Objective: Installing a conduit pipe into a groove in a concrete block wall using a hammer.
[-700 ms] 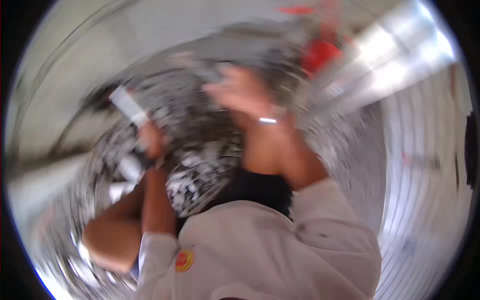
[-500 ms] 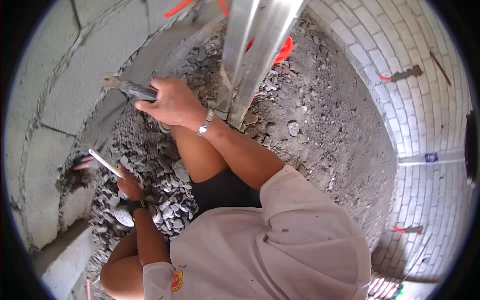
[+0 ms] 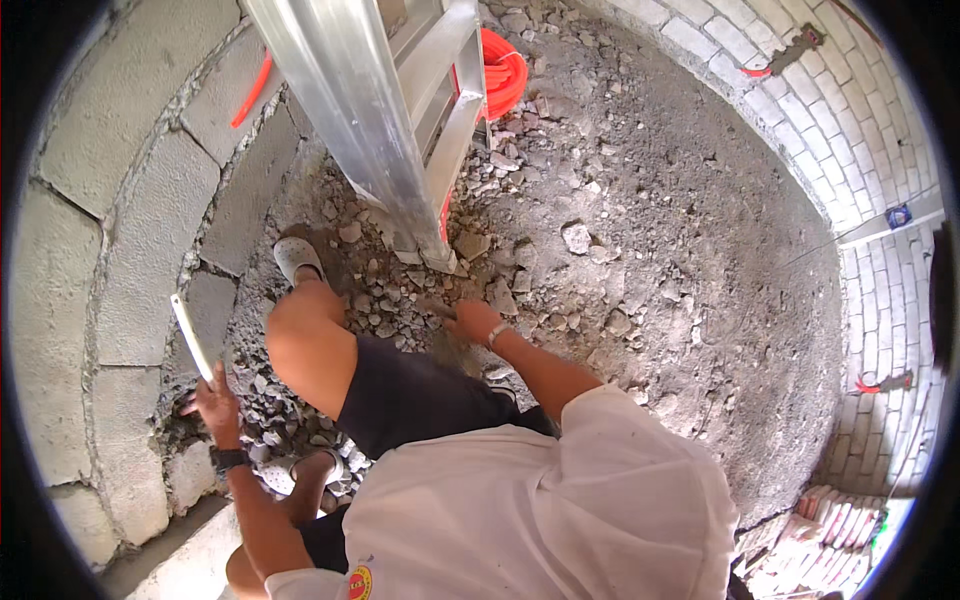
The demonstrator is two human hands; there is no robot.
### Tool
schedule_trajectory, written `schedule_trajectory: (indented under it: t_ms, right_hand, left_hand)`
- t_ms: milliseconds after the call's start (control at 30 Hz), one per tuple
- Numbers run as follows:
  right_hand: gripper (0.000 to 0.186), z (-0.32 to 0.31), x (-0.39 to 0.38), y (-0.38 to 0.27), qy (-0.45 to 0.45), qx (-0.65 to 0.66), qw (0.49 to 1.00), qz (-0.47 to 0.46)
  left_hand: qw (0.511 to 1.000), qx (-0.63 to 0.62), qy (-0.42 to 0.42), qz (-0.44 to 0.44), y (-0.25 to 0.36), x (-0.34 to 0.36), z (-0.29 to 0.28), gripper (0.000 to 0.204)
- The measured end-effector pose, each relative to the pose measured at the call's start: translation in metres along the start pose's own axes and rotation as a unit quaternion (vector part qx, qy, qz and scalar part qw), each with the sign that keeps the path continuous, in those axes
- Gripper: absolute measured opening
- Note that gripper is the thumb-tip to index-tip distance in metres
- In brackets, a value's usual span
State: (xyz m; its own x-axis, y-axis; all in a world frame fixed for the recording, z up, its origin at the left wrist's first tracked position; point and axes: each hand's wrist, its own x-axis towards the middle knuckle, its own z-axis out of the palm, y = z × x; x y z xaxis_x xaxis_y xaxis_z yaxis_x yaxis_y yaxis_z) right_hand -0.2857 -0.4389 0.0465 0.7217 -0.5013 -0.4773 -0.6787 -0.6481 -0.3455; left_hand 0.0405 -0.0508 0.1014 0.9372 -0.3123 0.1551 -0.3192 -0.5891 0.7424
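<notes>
1. The left hand is raised beside the block wall, its fingers clenched around the lower end of a flat pale stick that stands nearly upright and leans a little to the left.
2. A dark watch sits on the left wrist, just below the hand.
3. The right hand reaches down to the ground and rests among the loose stones, close to the foot of the ladder. Its fingers are curled over a small dark thing on the rubble; I cannot tell what that thing is, nor whether the hand truly grips it or only touches it.
4. A silvery bracelet circles the right wrist.
5. The person crouches, wearing a white shirt and dark shorts, with one bare knee raised between the two hands.
6. A pale shoe stands on the rubble beyond the knee, near the wall.
7. The metal ladder slants up from the stones towards the top edge of the view.
8. An orange coil lies behind the ladder's rungs.
9. The ground to the right is grey dirt with scattered stones, ringed by a curved brick wall.
</notes>
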Motion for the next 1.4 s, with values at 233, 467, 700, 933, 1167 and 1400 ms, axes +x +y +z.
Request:
schedule_trajectory:
  t_ms: [233, 467, 700, 933, 1167, 1400]
  right_hand:
    - [0.037, 0.091, -0.039, 0.055, -0.185, -0.066, 0.977, 0.077]
    - [0.047, 0.126, -0.039, 0.085, -0.260, -0.067, 0.962, 0.043]
    - [0.047, 0.089, -0.042, 0.064, -0.105, -0.045, 0.991, 0.071]
    - [0.051, -0.058, -0.044, -0.079, 0.110, 0.127, 0.984, -0.054]
    - [0.035, -0.147, -0.067, -0.219, 0.067, 0.582, 0.785, -0.204]
    - [0.032, -0.141, -0.021, -0.304, 0.323, 0.453, 0.718, -0.419]
  left_hand:
    - [0.987, 0.038, -0.150, -0.041, 0.079, 0.014, -0.114, 0.028]
    - [0.945, 0.219, -0.210, 0.124, 0.060, 0.028, -0.159, 0.029]
    - [0.959, 0.092, -0.256, -0.077, -0.008, 0.035, -0.133, 0.030]
    - [0.955, 0.087, -0.262, -0.105, -0.049, 0.031, -0.134, 0.024]
    - [0.955, 0.068, -0.264, -0.114, -0.062, 0.020, -0.148, 0.027]
    - [0.953, 0.112, -0.268, -0.088, -0.056, 0.009, -0.150, 0.030]
